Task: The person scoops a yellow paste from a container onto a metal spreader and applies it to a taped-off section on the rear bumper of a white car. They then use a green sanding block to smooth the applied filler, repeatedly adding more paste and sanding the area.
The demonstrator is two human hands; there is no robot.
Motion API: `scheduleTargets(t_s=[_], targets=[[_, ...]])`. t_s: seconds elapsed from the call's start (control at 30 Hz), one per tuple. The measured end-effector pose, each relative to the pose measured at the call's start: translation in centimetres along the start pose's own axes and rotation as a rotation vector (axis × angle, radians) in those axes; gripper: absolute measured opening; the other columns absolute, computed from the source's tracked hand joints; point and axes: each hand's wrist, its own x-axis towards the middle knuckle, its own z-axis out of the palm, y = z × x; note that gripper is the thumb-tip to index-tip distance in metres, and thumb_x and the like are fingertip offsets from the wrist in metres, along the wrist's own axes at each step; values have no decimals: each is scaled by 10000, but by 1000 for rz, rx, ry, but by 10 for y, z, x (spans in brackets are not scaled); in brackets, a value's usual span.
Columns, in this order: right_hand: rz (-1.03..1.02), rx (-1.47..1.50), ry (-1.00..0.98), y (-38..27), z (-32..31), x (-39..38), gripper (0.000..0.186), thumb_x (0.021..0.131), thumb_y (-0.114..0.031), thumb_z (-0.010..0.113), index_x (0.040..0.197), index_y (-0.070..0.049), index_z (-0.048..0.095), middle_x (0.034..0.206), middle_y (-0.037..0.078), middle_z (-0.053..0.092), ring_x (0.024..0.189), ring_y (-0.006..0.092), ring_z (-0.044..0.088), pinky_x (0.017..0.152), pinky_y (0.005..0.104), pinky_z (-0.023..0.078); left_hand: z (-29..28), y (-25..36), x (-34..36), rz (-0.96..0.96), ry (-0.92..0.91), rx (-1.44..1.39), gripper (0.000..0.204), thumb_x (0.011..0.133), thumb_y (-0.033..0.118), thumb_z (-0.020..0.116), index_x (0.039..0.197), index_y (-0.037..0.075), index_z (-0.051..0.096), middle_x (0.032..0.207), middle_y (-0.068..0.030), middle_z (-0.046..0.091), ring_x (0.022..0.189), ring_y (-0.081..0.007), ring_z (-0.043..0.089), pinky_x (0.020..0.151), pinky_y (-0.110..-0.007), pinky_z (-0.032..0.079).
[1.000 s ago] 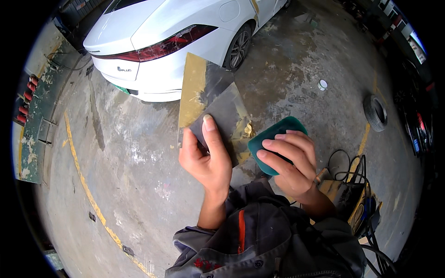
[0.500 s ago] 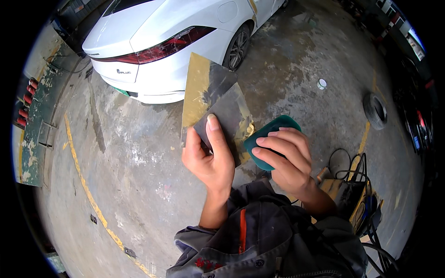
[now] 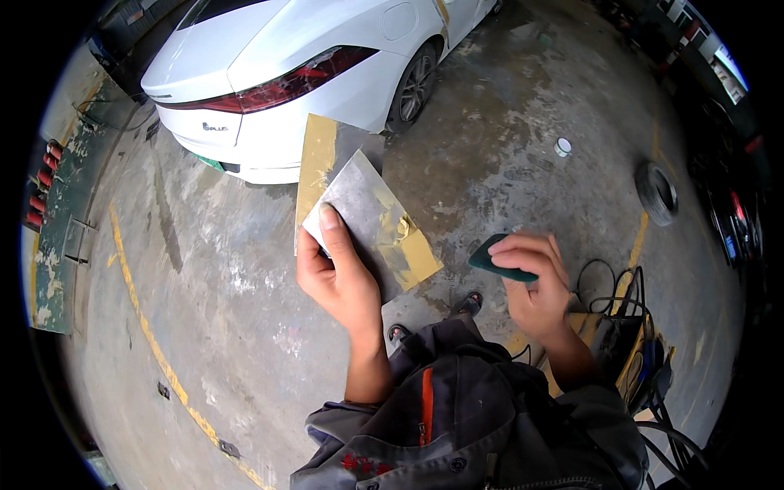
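My left hand is closed on two flat plates, its thumb pressing on the upper one. That upper plate is a grey putty scraper with yellow putty on its right end and a small raised lump of it. Beneath it, partly covered, lies a darker putty board with a yellow-coated left side. My right hand pinches a dark green putty spreader, held to the right of the plates and apart from them. The spreader appears tilted, so its face is narrow in view.
A white car stands ahead, rear corner toward me. On the stained concrete floor at right are a roll of tape and a tyre. Black cables lie beside a dark box near my right arm.
My right hand has moved right and down, taking the green spreader off the scraper's edge. My left hand has shifted slightly left and down, and the scraper has tilted, showing more of its putty.
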Motion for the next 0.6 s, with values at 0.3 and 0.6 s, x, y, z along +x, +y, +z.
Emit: scheduleTargets(t_s=[0.3,0.6], targets=[[657,1049,251,16,34,18,278,912,-34,461,1185,-31,406,1067,65,534,991,134,518,854,284,418,-59,-35,-4,-1134,-348,-704,182,939,210,479,825,69,490,786,-74,545,354,-24,315,329,-148,294],[912,1141,79,55,136,-1,265,904,-40,483,1151,-12,391,1076,77,502,1015,145,490,898,313,392,-85,-70,49,-1214,-209,-702,132,930,126,437,847,26,462,946,-187,570,356,-31,342,321,-150,320]])
